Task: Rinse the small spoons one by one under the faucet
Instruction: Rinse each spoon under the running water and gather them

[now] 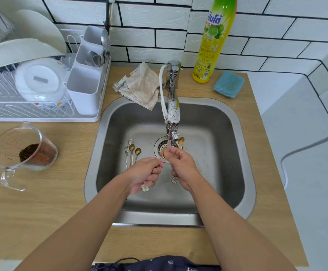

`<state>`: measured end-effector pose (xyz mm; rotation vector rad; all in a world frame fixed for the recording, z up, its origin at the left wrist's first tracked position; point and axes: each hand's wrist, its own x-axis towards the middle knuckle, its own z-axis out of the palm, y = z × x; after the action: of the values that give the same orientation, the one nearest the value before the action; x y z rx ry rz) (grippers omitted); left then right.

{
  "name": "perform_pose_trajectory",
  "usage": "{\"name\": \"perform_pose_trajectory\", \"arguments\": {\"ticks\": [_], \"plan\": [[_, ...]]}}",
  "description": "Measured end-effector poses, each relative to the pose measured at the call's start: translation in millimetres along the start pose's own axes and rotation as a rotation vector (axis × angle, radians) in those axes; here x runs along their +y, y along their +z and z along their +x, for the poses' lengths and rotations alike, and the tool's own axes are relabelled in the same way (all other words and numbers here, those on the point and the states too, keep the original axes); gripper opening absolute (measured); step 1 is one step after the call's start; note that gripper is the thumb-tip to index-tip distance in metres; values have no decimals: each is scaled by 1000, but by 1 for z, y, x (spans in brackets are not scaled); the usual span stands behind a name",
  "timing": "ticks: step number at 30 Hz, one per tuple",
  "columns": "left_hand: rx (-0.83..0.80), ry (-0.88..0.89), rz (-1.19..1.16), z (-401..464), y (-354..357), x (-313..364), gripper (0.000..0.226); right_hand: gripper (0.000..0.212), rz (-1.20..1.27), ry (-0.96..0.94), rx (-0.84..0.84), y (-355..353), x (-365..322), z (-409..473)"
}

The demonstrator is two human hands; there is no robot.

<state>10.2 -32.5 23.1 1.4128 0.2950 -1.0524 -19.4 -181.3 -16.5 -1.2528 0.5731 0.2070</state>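
Note:
Over the steel sink (235, 137), my left hand (146, 173) grips a small gold spoon by its stem, its bowl (164, 151) lying in the water stream under the faucet (172, 114). A white flower charm (145, 187) hangs below that hand. My right hand (182, 165) holds a second gold spoon (181, 142) upright beside the spout, its fingers also touching the first spoon's bowl. Another flower charm (175, 179) shows under the right hand. Several small spoons (131, 151), gold and silver, lie on the sink floor to the left of the drain (160, 146).
A dish rack (8, 102) with plates and a white cutlery caddy (85, 83) stands at the left. A glass measuring jug (24, 151) with brown grounds lies on the counter. Behind the sink are a beige cloth (141, 85), a yellow detergent bottle (212, 42) and a blue sponge (228, 84).

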Motion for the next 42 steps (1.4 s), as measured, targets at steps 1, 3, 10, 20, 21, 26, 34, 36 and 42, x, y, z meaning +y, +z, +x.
{"name": "perform_pose_trajectory", "arguments": {"ticks": [1, 3, 10, 20, 21, 26, 34, 36, 42], "plan": [[-5, -7, -27, 1, 0, 0, 18, 19, 9, 2, 3, 2, -1, -1], [-41, -19, -70, 2, 1, 0, 18, 7, 5, 3, 48, 3, -4, 0], [-107, -56, -225, 6, -5, -3, 24, 14, -48, -17, -51, 3, -4, 1], [65, 215, 123, 32, 7, -5, 19, 20, -8, -196, 474, -31, -23, 12], [72, 205, 9, 38, 12, -1, 18, 18, 10, -211, 497, -35, -26, 12], [75, 67, -225, 54, 40, 14, 21, 21, 31, -219, 577, -47, -34, 12], [173, 359, 977, 41, 32, 10, 54, 16, 47, -135, 415, -28, -16, 9], [71, 451, 987, 41, 32, 10, 38, 17, 60, -113, 307, -13, -10, 9], [42, 395, 799, 42, 2, -2, 38, 19, 58, -121, 341, -17, -28, 14]]}}
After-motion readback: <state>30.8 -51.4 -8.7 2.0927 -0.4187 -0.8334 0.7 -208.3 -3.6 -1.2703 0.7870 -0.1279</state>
